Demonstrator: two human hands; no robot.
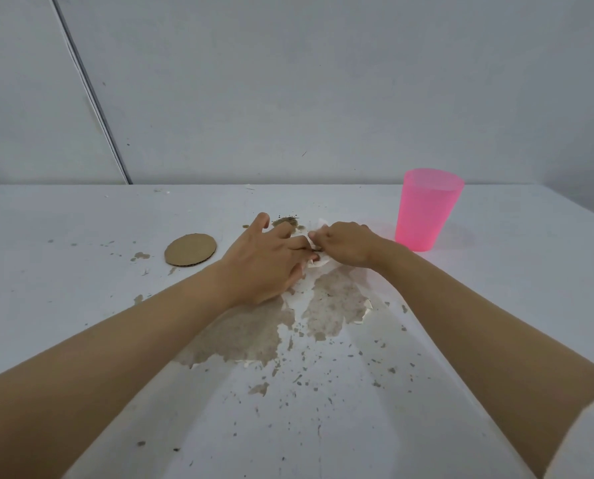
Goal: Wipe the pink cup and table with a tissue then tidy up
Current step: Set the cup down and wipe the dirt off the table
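A translucent pink cup (427, 209) stands upright on the white table (81, 305), at the back right. A white tissue (319, 267) lies on the table in the middle, mostly hidden under both hands. My left hand (267, 261) lies on the tissue's left part with fingers spread, fingertips touching it. My right hand (344, 245) has curled fingers that pinch the tissue's upper edge. The cup stands just right of my right hand, apart from it.
A round cardboard coaster (190, 249) lies flat left of my hands. Large brown worn patches (330, 305) and several small specks mark the table surface in front of me. A grey wall rises behind the table's far edge.
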